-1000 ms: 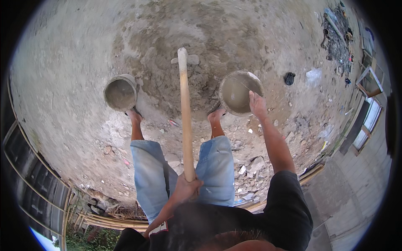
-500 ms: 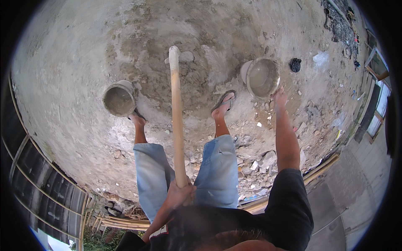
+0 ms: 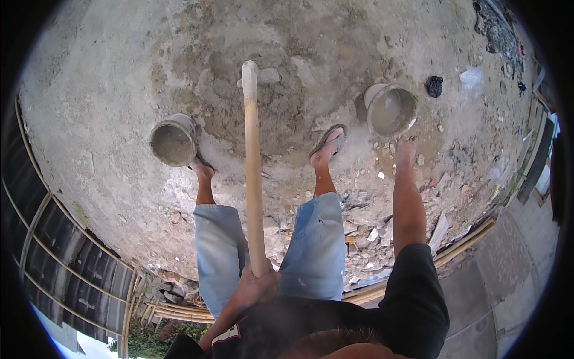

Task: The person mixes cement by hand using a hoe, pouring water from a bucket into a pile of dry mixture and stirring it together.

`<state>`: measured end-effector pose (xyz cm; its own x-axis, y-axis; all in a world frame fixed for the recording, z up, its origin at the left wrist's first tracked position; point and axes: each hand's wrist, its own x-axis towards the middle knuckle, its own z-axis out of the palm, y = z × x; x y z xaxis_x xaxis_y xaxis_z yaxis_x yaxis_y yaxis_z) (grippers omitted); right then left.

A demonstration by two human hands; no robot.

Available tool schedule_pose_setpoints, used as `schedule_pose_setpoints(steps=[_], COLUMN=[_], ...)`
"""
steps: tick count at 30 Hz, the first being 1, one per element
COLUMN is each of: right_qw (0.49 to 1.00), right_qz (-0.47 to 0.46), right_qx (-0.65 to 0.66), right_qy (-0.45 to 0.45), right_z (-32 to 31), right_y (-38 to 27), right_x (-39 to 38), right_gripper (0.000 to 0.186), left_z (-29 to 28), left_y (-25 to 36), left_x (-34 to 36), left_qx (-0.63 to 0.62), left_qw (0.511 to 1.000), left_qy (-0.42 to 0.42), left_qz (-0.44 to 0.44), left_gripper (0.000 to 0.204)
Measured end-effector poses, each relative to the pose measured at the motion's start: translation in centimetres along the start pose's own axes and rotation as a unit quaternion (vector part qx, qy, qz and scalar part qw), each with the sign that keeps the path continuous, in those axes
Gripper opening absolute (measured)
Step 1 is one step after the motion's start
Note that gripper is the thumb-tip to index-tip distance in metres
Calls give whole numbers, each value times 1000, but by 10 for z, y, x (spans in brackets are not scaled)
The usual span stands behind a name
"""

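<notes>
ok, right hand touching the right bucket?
Apart. The head view shows the right hand open just below the right bucket, with a strip of bare ground between fingertips and bucket wall.

Two buckets (image 3: 173, 141) (image 3: 391, 109), one long-handled hoe (image 3: 253, 167)

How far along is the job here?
Done: the left bucket and right bucket stand on the ground, grey inside. In hand: the left hand grips the hoe handle, its head in the grey heap; the right hand reaches beside the right bucket. Left: the heap itself.
</notes>
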<state>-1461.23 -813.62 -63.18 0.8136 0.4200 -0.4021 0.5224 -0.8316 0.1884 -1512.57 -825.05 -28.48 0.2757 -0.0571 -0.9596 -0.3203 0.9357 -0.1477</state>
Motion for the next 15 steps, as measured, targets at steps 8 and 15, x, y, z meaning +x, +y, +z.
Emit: schedule_pose_setpoints(steps=[8,15], right_qw=[811,774], right_qz=[-103,-40], right_qx=[354,451], right_qy=[-454,-442], right_z=[49,63], right_y=[-203,-185], right_x=[-337,-354], right_gripper=[93,23], left_z=[-6,-47], left_y=[-72,-111], left_x=[27,35], left_qx=[131,338], left_qw=[990,913], left_qy=[26,79], left_qz=[50,216], left_gripper=[14,30])
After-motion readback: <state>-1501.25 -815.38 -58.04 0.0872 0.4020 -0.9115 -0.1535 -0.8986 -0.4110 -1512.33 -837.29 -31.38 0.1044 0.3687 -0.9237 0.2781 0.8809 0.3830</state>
